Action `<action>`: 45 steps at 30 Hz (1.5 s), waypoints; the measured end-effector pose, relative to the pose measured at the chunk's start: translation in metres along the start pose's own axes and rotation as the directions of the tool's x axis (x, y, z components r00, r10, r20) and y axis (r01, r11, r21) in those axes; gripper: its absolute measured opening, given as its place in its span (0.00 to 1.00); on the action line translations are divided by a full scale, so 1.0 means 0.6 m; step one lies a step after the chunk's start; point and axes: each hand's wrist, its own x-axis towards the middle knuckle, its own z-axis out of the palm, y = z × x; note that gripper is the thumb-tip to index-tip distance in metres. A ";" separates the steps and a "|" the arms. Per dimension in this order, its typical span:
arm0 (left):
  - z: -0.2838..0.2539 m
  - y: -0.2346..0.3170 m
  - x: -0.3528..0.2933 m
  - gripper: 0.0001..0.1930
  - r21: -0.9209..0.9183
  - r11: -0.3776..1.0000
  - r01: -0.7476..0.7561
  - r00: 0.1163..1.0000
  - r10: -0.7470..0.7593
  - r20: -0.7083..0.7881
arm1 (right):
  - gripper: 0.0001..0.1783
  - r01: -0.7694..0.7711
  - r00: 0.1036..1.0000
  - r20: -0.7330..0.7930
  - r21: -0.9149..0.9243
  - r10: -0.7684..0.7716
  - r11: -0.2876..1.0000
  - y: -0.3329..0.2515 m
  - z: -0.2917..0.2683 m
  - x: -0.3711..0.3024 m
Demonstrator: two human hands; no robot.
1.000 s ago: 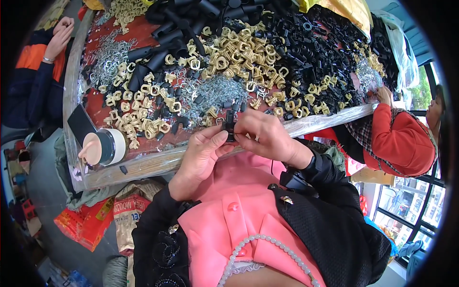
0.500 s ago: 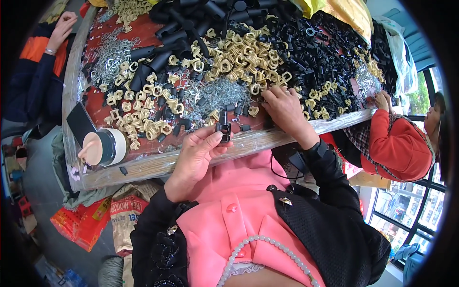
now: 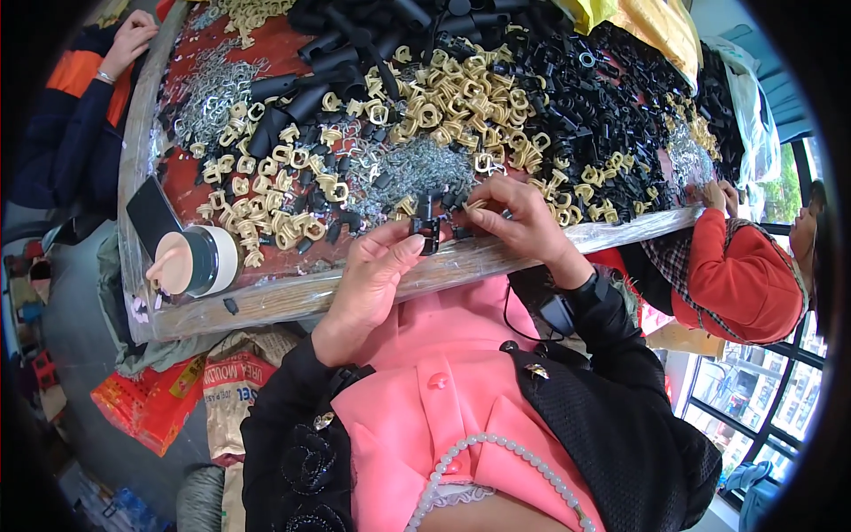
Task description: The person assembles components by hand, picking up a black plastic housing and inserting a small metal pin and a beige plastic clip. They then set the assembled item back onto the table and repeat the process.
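Near the table's front edge, my left hand (image 3: 374, 273) pinches a small black plastic fitting (image 3: 428, 227) upright between thumb and fingers. Close on its right, my right hand (image 3: 525, 223) has thumb and forefinger pressed together on a small beige plastic piece (image 3: 477, 206), mostly covered by the fingers. Just beyond my hands lies a heap of small silvery metal clips (image 3: 412, 168). Loose beige ring-shaped pieces (image 3: 470, 89) are piled behind it, and more are scattered to the left.
Black plastic parts (image 3: 594, 106) cover the table's right side, with black tubes (image 3: 355, 44) at the back. A lidded jar (image 3: 211, 261) and a dark phone (image 3: 152, 213) stand near the left edge. Co-workers sit left (image 3: 66, 115) and right (image 3: 740, 275). A wooden rim (image 3: 266, 306) borders the table.
My right hand has drawn back from the beige pile towards my left hand, now with a small beige piece at its fingertips. The left hand with the black fitting has shifted slightly right.
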 end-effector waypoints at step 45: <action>-0.016 -0.009 -0.001 0.15 -0.134 0.976 0.169 0.985 -0.164 0.046 | 0.07 0.119 0.990 0.041 0.276 -0.135 0.954 -0.053 0.021 0.035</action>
